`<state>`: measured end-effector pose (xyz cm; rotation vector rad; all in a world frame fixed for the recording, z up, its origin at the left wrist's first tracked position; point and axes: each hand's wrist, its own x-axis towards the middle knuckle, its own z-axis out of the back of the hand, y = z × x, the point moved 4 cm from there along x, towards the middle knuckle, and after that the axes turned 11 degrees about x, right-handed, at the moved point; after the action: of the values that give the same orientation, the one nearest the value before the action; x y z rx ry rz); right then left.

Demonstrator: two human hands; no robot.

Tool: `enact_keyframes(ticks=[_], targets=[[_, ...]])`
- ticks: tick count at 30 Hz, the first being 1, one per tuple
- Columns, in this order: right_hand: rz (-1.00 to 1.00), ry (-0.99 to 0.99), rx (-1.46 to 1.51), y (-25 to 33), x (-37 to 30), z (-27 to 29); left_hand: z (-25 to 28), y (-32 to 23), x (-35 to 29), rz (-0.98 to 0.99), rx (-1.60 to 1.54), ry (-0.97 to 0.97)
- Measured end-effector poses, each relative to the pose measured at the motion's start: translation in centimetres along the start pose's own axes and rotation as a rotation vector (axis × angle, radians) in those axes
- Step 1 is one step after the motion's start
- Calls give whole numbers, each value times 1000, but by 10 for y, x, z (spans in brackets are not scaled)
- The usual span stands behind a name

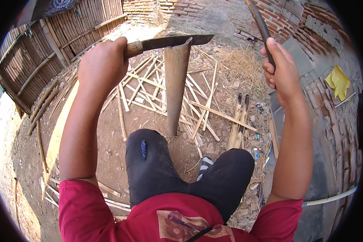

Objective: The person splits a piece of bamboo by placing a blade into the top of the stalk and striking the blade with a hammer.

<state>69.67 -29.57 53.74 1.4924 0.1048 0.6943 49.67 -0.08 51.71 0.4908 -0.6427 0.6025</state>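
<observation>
Wooden-handled, a machete [161, 42] sits in the closed left hand [103, 62], its blade across the top of the upright bamboo post [176, 86]. Right of the post, the right hand [283, 70] clasps a dark stick [259, 22]; pale strips [224, 116] lie around its foot.

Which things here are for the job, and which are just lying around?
Job:
big knife, gripped by the left hand
stick, raised in the right hand
bamboo piece, upright, knife across its top

Lying about:
pale strips, perhaps from this job
dry straw
crumpled yellow thing
white pipe
</observation>
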Motion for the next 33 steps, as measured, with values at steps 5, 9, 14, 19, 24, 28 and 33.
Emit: enact_keyframes(ticks=[5,9,14,19,24,28,33], targets=[[-151,130,-291,-56,8,-13,2,-2,-2,-11,3,22],[-133,79,-87,-15,4,-4,1,2,-2,-26,6,-13],[-7,-6,35,-18,3,-6,2,0,-1,-11,-5,19],[-162,77,-170,-29,7,-10,2,6,-1,2,28,35],[60,-57,158,-11,3,-4,2,3,-1,-7,-1,-5],[-146,74,-99,-61,5,-13,2,3,0,-11,17,-2],[-23,8,148,-17,-2,-15,2,5,0,-21,33,-37]])
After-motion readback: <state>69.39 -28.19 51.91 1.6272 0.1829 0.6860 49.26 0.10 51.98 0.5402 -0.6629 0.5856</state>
